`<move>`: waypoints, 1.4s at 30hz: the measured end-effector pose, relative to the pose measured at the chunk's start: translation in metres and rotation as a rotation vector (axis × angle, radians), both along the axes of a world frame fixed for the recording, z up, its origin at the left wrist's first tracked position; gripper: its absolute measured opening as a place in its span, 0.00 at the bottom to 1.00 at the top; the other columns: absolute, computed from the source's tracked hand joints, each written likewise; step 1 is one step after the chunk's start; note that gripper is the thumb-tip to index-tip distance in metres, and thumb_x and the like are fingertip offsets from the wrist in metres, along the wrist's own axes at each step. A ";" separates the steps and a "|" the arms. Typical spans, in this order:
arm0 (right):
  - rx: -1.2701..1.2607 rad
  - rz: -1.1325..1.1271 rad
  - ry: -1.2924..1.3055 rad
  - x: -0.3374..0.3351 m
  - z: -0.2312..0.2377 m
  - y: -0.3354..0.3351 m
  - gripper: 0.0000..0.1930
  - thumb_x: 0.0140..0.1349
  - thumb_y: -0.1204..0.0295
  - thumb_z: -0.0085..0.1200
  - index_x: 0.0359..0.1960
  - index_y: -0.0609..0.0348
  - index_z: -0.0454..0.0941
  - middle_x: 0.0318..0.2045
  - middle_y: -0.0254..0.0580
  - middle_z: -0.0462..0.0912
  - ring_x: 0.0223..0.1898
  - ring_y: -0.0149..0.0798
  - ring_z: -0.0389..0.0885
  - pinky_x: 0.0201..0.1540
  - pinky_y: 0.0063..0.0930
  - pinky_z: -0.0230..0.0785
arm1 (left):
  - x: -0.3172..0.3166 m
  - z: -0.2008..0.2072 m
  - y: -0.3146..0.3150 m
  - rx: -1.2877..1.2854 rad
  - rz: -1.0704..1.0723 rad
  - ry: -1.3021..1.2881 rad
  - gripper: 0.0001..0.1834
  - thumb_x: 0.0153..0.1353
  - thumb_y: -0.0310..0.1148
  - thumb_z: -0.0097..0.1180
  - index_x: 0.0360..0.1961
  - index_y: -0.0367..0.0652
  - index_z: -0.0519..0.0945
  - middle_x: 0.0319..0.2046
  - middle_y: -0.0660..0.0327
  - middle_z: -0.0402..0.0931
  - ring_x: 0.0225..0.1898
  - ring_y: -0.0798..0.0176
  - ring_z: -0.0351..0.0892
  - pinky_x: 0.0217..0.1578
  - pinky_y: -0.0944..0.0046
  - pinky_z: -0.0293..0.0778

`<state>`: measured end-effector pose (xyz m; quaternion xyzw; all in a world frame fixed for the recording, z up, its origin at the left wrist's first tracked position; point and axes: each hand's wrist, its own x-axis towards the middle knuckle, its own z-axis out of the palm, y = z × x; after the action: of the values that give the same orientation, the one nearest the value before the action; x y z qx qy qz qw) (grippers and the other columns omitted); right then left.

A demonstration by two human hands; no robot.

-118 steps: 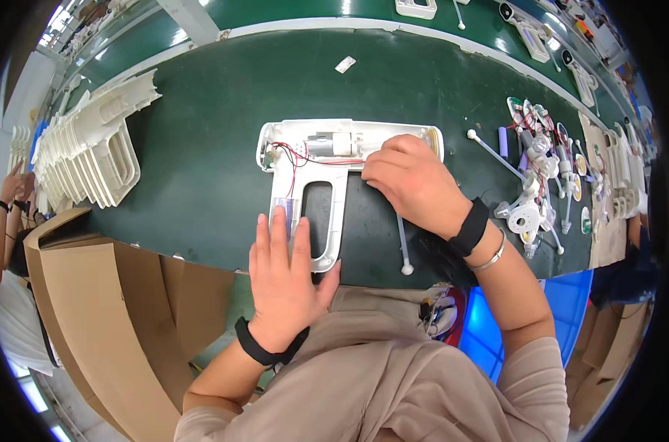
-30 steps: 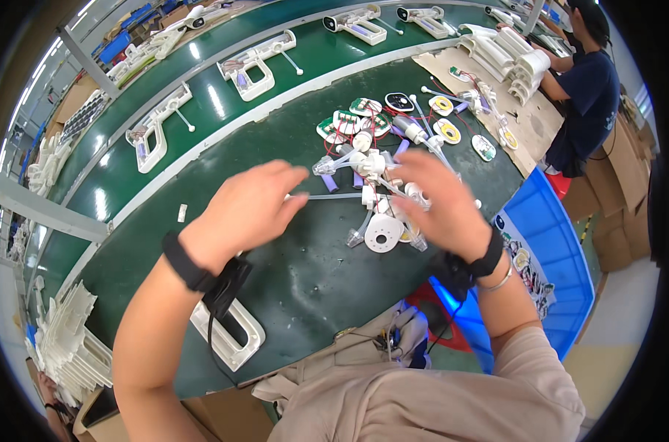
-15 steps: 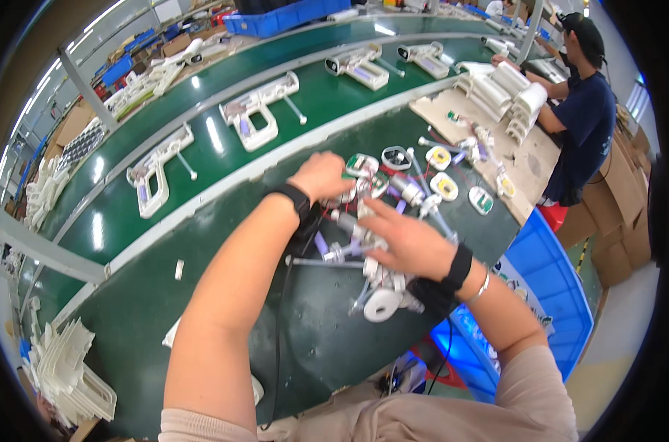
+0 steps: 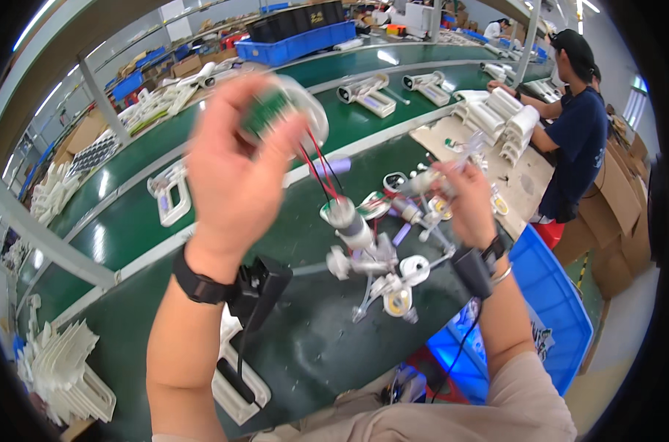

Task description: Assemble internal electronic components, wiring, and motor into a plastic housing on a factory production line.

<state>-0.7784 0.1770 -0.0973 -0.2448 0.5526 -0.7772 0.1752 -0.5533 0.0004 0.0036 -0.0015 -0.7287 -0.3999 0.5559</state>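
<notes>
My left hand [image 4: 235,166] is raised over the far side of the bench, fingers closed round a green circuit board [image 4: 270,112] with a round white piece behind it. Red and black wires [image 4: 321,171] run from the board down to a grey-white motor assembly [image 4: 353,228], which hangs or stands over the pile. My right hand [image 4: 468,206] is farther right, its fingers pinched on a blurred white and clear plastic part [image 4: 426,181]. Beneath both hands lie several similar wired assemblies, including one with a yellow-centred disc [image 4: 398,302] and a white disc [image 4: 414,270].
A green bench [image 4: 312,353] carries a white handle shell [image 4: 242,383] by my left forearm. Beyond a pale rail, white shells [image 4: 368,96] rest on a green conveyor. A blue bin [image 4: 552,295] stands at right. A co-worker [image 4: 581,140] works near stacked white covers [image 4: 496,114].
My left hand has risen from the pile with the circuit board, drawing its wires up. My right hand has moved right and away from the pile's middle. The view has shifted slightly.
</notes>
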 end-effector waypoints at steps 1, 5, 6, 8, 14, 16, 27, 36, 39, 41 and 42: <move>-0.026 0.017 0.043 -0.013 0.001 0.004 0.08 0.64 0.70 0.54 0.38 0.62 0.78 0.35 0.38 0.81 0.30 0.29 0.79 0.35 0.23 0.71 | 0.006 0.014 0.002 -0.012 -0.091 0.153 0.16 0.61 0.27 0.60 0.48 0.34 0.73 0.42 0.60 0.76 0.39 0.71 0.77 0.37 0.73 0.74; 0.527 -0.424 0.918 -0.041 -0.007 0.012 0.15 0.58 0.70 0.59 0.44 0.66 0.75 0.41 0.45 0.80 0.41 0.43 0.79 0.46 0.33 0.70 | 0.025 0.042 0.003 -0.010 -0.137 0.118 0.16 0.61 0.25 0.60 0.48 0.33 0.72 0.37 0.61 0.78 0.37 0.72 0.78 0.35 0.73 0.74; 0.440 -0.719 1.311 -0.022 0.001 0.009 0.16 0.57 0.71 0.60 0.45 0.67 0.74 0.43 0.48 0.79 0.44 0.46 0.78 0.49 0.34 0.69 | 0.030 0.043 0.003 -0.037 -0.112 0.097 0.16 0.60 0.25 0.60 0.47 0.33 0.73 0.36 0.61 0.78 0.35 0.73 0.78 0.34 0.74 0.74; 0.230 -0.443 1.016 0.035 0.023 0.004 0.16 0.56 0.73 0.59 0.46 0.65 0.75 0.43 0.47 0.78 0.44 0.43 0.77 0.50 0.33 0.68 | 0.044 0.044 0.001 -0.077 -0.136 0.054 0.17 0.59 0.27 0.62 0.47 0.33 0.73 0.35 0.62 0.78 0.32 0.74 0.78 0.31 0.74 0.75; 0.029 0.350 0.715 0.212 0.029 -0.051 0.33 0.48 0.63 0.70 0.51 0.63 0.65 0.47 0.49 0.72 0.45 0.43 0.77 0.46 0.34 0.70 | 0.089 0.051 0.021 0.106 0.011 -0.032 0.16 0.60 0.29 0.61 0.46 0.34 0.73 0.35 0.62 0.78 0.33 0.74 0.78 0.30 0.73 0.76; -0.048 0.466 0.449 0.244 0.017 -0.067 0.28 0.50 0.67 0.68 0.48 0.65 0.66 0.40 0.49 0.78 0.39 0.44 0.78 0.42 0.38 0.72 | 0.096 0.051 0.025 0.111 0.114 -0.105 0.16 0.60 0.31 0.62 0.45 0.35 0.73 0.35 0.62 0.78 0.33 0.73 0.77 0.31 0.73 0.76; 0.035 1.449 -0.261 0.238 0.037 -0.047 0.30 0.63 0.70 0.55 0.64 0.61 0.58 0.23 0.32 0.73 0.15 0.20 0.60 0.19 0.16 0.53 | 0.174 0.017 -0.006 -0.079 0.478 -0.325 0.17 0.55 0.33 0.63 0.41 0.36 0.73 0.32 0.56 0.79 0.34 0.64 0.78 0.36 0.65 0.74; 0.007 1.259 0.180 0.271 0.029 -0.055 0.33 0.58 0.65 0.63 0.63 0.60 0.62 0.35 0.38 0.82 0.37 0.32 0.80 0.39 0.27 0.71 | 0.183 0.052 0.068 -0.111 0.182 -0.109 0.17 0.46 0.28 0.64 0.37 0.37 0.73 0.29 0.53 0.74 0.32 0.49 0.77 0.34 0.59 0.74; 0.131 0.415 1.103 0.227 0.036 -0.010 0.32 0.55 0.65 0.61 0.60 0.65 0.65 0.46 0.48 0.79 0.49 0.44 0.78 0.52 0.36 0.69 | 0.202 0.056 0.111 -0.020 -0.070 -0.008 0.19 0.45 0.27 0.65 0.37 0.37 0.70 0.32 0.53 0.68 0.30 0.49 0.73 0.29 0.60 0.71; -0.305 -0.010 1.165 0.245 0.041 -0.023 0.41 0.54 0.80 0.62 0.68 0.67 0.50 0.37 0.47 0.79 0.35 0.39 0.76 0.37 0.30 0.71 | 0.241 0.012 0.116 -0.286 0.191 0.076 0.22 0.49 0.26 0.65 0.45 0.35 0.71 0.37 0.53 0.73 0.34 0.51 0.76 0.32 0.62 0.73; -0.426 0.008 1.228 0.242 0.043 -0.023 0.40 0.53 0.85 0.62 0.67 0.68 0.53 0.33 0.46 0.78 0.30 0.35 0.74 0.33 0.27 0.69 | 0.261 0.000 0.124 -0.343 0.422 -0.080 0.25 0.50 0.25 0.64 0.49 0.34 0.71 0.42 0.51 0.75 0.36 0.51 0.78 0.35 0.62 0.75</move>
<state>-0.5365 0.1538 -0.0540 -0.6761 0.3852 -0.5875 -0.2222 -0.2925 0.1245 0.0040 0.0721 -0.7914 -0.1457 0.5893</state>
